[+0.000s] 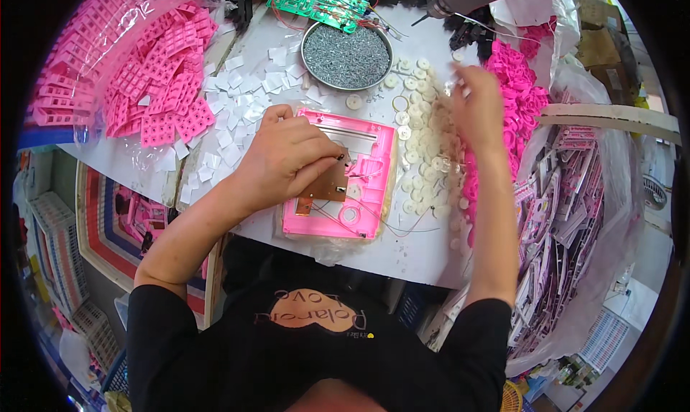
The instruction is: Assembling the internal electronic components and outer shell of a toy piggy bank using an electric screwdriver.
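Observation:
A pink plastic casing lies on the table in front of me, with thin wires trailing out of its right side. Over its left part is a brown circuit board. My left hand is closed at the board's upper edge, thumb and fingertips pinched together there. To the right, my right hand hovers between white plastic discs and a heap of bright pink curved parts. Its fingers look bent but are smeared by motion, so what they hold, if anything, does not show.
A round metal dish of small screws stands beyond the casing, near green circuit boards. White square pieces lie scattered at left, beside pink keypad-like parts. A clear bag of pink and grey parts stands at right.

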{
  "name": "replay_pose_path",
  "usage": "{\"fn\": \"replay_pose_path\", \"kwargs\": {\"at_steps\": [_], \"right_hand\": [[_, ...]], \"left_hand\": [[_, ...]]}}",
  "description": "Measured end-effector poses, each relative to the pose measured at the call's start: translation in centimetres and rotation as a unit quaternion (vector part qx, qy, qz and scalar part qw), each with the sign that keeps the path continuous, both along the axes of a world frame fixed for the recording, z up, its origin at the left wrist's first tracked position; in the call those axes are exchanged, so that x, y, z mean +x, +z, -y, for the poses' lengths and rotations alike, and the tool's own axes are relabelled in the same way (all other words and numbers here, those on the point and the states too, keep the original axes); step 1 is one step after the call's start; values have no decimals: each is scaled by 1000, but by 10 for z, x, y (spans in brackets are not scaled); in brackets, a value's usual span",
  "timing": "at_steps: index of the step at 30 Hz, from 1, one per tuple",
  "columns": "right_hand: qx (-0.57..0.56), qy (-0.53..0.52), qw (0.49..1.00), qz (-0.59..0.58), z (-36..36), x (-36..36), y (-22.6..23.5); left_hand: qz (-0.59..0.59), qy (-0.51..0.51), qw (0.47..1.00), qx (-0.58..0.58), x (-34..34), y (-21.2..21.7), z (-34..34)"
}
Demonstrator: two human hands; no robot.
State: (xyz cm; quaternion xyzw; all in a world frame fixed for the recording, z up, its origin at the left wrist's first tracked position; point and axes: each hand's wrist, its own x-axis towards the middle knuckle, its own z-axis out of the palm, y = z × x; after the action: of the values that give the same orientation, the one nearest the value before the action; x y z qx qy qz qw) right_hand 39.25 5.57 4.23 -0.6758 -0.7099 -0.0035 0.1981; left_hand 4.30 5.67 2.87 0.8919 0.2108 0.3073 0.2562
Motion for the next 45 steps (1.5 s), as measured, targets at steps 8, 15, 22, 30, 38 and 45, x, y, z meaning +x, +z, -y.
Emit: {"fn": "replay_pose_path", "kwargs": {"at_steps": [8,15,22,30,38,45], "right_hand": [[92,-1,942,323,-121,151,-62],[87,44,972,212,-16,79,21],[-140,-164,913,-346,210,7,48],[-172,200,958,-109,89,-130,51],[-84,208,964,-146,75,-142,29],[-131,147,957,-212,92,-139,23]], "left_hand": [[17,38,999,3,6,-6,3],[17,67,997,45,-9,-13,6],[47,61,996,43,-8,-14,-1],[24,42,999,1,-16,-10,-15],[-36,-40,997,63,-17,1,-26],[-38,-56,995,79,-16,4,-23]]}}
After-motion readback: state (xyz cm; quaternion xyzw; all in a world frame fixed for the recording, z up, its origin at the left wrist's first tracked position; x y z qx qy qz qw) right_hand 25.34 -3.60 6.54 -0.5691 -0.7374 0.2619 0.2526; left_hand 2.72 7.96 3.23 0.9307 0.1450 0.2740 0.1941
